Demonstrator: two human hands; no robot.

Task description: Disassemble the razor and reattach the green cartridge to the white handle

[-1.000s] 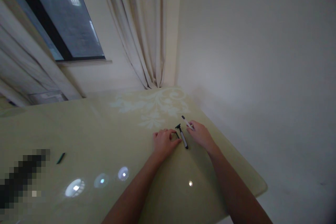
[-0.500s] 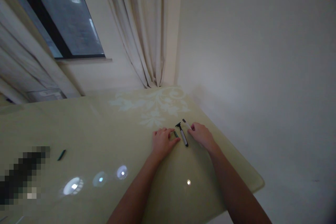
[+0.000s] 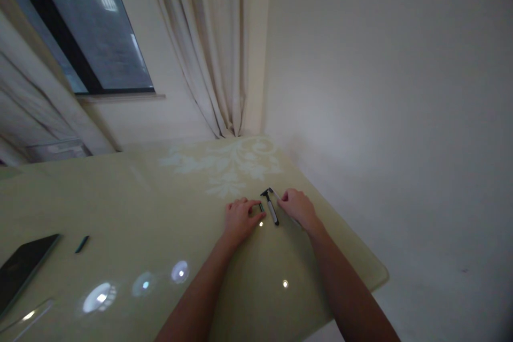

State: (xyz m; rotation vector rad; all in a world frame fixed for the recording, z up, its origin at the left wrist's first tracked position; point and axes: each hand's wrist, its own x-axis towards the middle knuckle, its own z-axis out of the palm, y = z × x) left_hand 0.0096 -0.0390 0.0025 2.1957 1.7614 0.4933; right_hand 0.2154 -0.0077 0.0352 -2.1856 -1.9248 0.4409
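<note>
Lying on the counter (image 3: pixel 132 208) between the two hands is a razor (image 3: pixel 273 212), its head toward the far side. Just left of it, the left hand (image 3: pixel 242 219) has thumb and forefinger apart at the ends of a small dark strip (image 3: pixel 262 207); whether they grip it cannot be told. The fingers of the right hand (image 3: pixel 297 207) are clamped on a slim pale stick (image 3: pixel 275 193). Well left lie a short dark piece (image 3: pixel 82 244) and a flat dark panel (image 3: pixel 28 264).

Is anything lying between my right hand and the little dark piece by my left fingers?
Yes: the razor lies on the table between your right hand, which holds a pale stick, and the little dark piece by your left hand. The stick's tip is near the razor's head.
</note>
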